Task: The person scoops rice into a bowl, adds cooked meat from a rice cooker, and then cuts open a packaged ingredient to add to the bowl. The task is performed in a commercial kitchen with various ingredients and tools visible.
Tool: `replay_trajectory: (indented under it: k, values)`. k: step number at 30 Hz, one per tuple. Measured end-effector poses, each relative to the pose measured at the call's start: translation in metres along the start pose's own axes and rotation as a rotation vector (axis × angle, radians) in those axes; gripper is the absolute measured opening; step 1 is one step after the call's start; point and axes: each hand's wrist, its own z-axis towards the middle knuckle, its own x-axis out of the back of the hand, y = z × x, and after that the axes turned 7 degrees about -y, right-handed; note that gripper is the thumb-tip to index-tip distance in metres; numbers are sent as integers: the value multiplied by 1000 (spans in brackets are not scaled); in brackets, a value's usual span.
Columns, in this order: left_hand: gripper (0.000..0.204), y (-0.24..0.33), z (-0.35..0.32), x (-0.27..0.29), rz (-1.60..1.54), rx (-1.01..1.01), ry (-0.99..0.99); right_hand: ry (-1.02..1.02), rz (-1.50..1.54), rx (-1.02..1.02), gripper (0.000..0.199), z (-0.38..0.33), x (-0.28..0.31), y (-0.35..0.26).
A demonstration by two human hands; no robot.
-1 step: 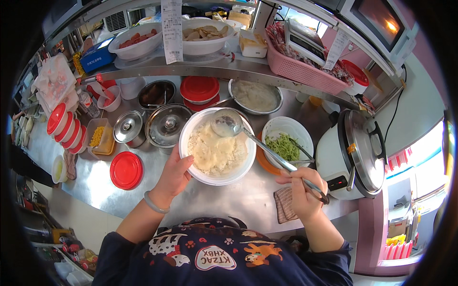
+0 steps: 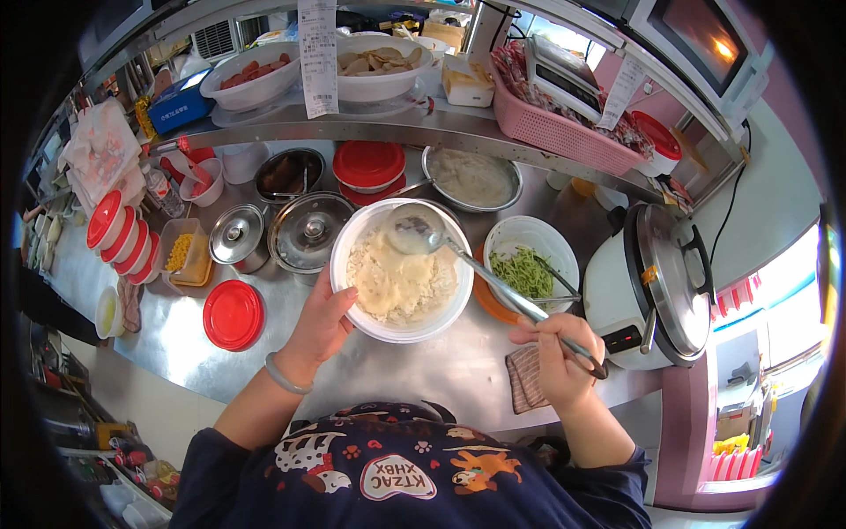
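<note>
A white bowl (image 2: 354, 236) holding rice under a pale creamy sauce sits on the steel counter in front of me. My left hand (image 2: 322, 322) grips its near-left rim, and a light bracelet circles that wrist. My right hand (image 2: 555, 357) is closed around the long handle of a metal ladle (image 2: 502, 286). The ladle's cup (image 2: 414, 231) hangs over the far side of the bowl, smeared with sauce.
Left of the bowl stand two lidded steel pots (image 2: 308, 231), a red lid (image 2: 233, 314) and a tub of corn (image 2: 181, 251). To the right are a white bowl of chopped greens (image 2: 529, 264) and a rice cooker (image 2: 656, 286). A steel sauce bowl (image 2: 471, 176) and a pink basket (image 2: 564, 123) sit behind.
</note>
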Motion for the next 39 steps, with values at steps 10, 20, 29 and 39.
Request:
replay_trajectory:
  k: [10, 20, 29, 39]
  values:
    - [59, 7, 3, 5, -15, -12, 11, -58, 303, -122, 8, -19, 9, -8]
    - [59, 14, 1, 10, 50, -25, 31, -199, -7, 116, 10, -2, 19, -19]
    - [60, 7, -3, 4, 35, 24, 18, -65, -114, 192, 16, 14, -6, -12]
    - [61, 5, -4, 4, 1, 34, 81, 5, -72, 198, 16, 4, -17, 3]
